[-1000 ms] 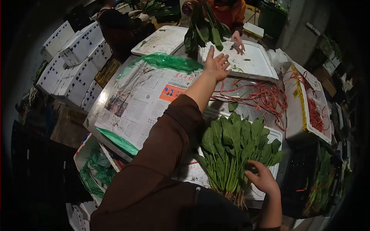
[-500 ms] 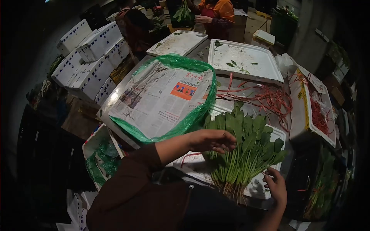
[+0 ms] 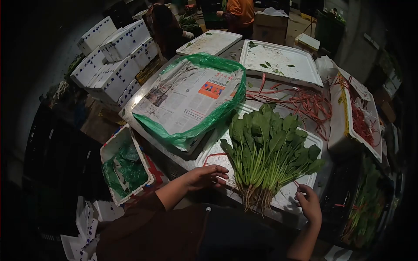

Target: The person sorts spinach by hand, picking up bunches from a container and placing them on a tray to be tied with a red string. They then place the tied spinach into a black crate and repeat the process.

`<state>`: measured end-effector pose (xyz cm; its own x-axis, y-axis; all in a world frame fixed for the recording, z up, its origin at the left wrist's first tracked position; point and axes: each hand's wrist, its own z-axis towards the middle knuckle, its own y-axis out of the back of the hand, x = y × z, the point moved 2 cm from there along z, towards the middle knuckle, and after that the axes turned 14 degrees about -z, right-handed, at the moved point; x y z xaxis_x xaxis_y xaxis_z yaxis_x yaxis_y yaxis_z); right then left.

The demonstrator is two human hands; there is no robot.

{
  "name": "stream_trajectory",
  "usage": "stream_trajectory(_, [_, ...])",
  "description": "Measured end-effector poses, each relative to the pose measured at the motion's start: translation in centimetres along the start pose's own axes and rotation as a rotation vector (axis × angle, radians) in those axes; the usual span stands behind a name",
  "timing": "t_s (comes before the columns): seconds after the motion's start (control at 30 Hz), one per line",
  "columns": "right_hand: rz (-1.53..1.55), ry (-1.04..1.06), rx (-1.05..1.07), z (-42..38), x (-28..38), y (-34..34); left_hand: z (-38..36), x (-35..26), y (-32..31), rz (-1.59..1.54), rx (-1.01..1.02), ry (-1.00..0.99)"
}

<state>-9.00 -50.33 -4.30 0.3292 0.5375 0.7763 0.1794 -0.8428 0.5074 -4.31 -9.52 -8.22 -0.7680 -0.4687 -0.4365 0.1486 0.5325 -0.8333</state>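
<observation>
A large bunch of spinach (image 3: 270, 152) with long green stems and stringy roots lies on a white foam lid (image 3: 311, 141), roots toward me. My left hand (image 3: 207, 177) is left of the roots, fingers loosely bent and apart, holding nothing. Close above it, a red tie (image 3: 214, 155) runs over the lid to the bunch's left side. At the bunch's right, my right hand (image 3: 309, 203) pinches a short red end of tie at its fingertips. Whether both ends belong to one tie under the spinach is hidden.
A box lined with green plastic (image 3: 235, 98) and newspaper (image 3: 183, 100) stands left of the lid. Loose red ties (image 3: 309, 104) lie behind the spinach, beside a foam box (image 3: 342, 117) of more ties. White boxes (image 3: 115, 71) are stacked left. Two people stand beyond the table.
My left hand has moved from over the leaves down and left, off the bunch. A red tie end now shows at my right fingertips. The view has shifted slightly.
</observation>
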Motion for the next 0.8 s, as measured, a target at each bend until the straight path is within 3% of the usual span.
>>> stream_trajectory(0.23, [0.061,0.030,-0.038,-0.8,-1.9,0.3,-1.2,-0.1,-1.4,0.078,-0.079,-0.033])
stream_trajectory(0.47, [0.071,-0.118,-0.193,-2.6,-1.3,0.5,-0.5,-1.7,1.5,0.262,-0.165,-0.005])
stream_trajectory(0.53, [0.077,-0.153,-0.225,-2.9,-1.7,0.1,0.0,-2.2,2.9,0.639,-0.291,-0.041])
stream_trajectory(0.57, [0.008,-0.165,-0.244,-2.6,-2.5,-0.1,0.3,-2.2,3.2,0.648,-0.283,-0.031])
stream_trajectory(0.63, [-0.046,-0.179,-0.275,-1.7,-4.5,-0.9,0.7,-2.3,3.5,1.217,-0.430,-0.233])
stream_trajectory(0.73, [-0.145,-0.144,-0.386,-0.2,-7.5,-2.8,2.4,-1.5,6.0,1.475,-0.431,-0.597])
stream_trajectory(0.8, [-0.562,0.024,-0.625,0.5,-8.0,-4.0,2.7,-1.7,5.0,1.626,-0.506,-0.633])
